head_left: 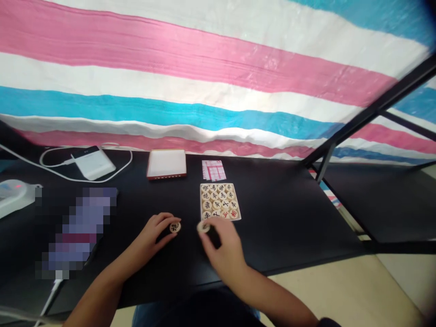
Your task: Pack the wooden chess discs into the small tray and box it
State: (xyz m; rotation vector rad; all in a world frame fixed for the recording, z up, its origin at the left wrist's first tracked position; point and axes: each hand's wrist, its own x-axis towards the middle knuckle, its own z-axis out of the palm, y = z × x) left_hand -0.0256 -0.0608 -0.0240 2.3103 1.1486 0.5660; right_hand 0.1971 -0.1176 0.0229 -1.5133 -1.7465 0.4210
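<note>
My left hand (150, 238) pinches a round wooden xiangqi piece (175, 227) at its fingertips, with a black character on its face. My right hand (221, 247) holds a second round piece (203, 227) at its fingertips, tilted so that its face is hidden. The two pieces are a short way apart, just in front of a pale square tray (202, 204). That tray holds several rows of similar pieces (218, 200) with black and red characters. Neither hand touches the tray.
On the black table (279, 218) lie a white box lid (166, 164), a pink-printed paper (213, 170), a white power bank (93, 163) with cable, a pixelated object (76, 231) and a white device (15, 197). A striped tarpaulin (204, 68) hangs behind.
</note>
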